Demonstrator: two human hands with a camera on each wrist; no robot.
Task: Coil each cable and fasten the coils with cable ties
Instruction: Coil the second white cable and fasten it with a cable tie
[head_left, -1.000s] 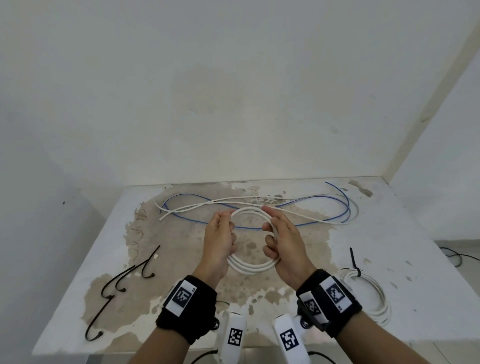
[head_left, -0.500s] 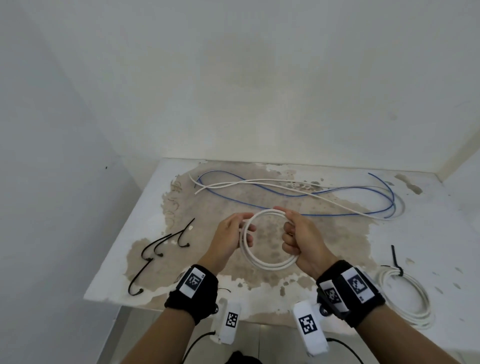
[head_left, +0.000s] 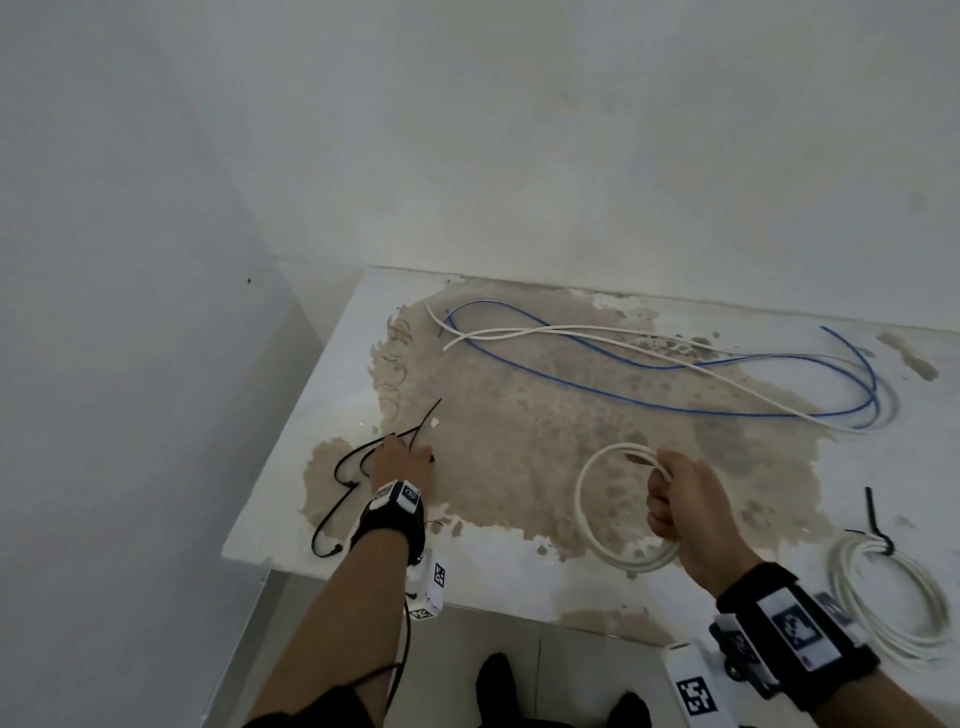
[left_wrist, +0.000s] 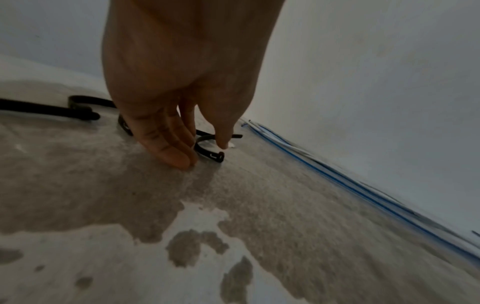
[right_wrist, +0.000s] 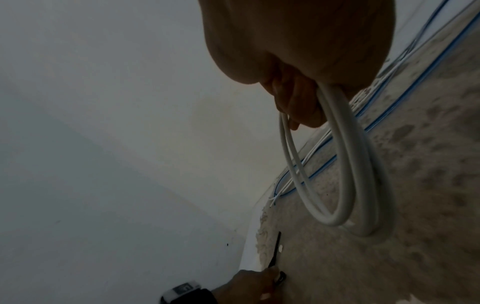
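Note:
My right hand (head_left: 660, 488) grips a coiled white cable (head_left: 587, 514) and holds it just above the stained table (head_left: 498, 582); in the right wrist view its curled fingers (right_wrist: 298, 102) wrap the coil (right_wrist: 348, 185). My left hand (head_left: 402, 452) reaches down on the black cable ties (head_left: 340, 470) near the table's left edge. In the left wrist view its straight fingertips (left_wrist: 179, 158) touch the table, and the curved end of one tie (left_wrist: 207, 152) lies between them and the thumb. A loose white cable (head_left: 597, 332) and a blue cable (head_left: 649, 400) lie at the back.
A finished white coil (head_left: 898, 608) fastened with a black tie (head_left: 878, 525) lies at the table's right front. Walls close in at the back and left. The table's left edge (head_left: 280, 467) runs just beyond the cable ties. Floor shows below the front edge.
My left hand has let go of the white coil and moved left onto the black cable ties. The right hand now holds the coil alone. The view has swung left.

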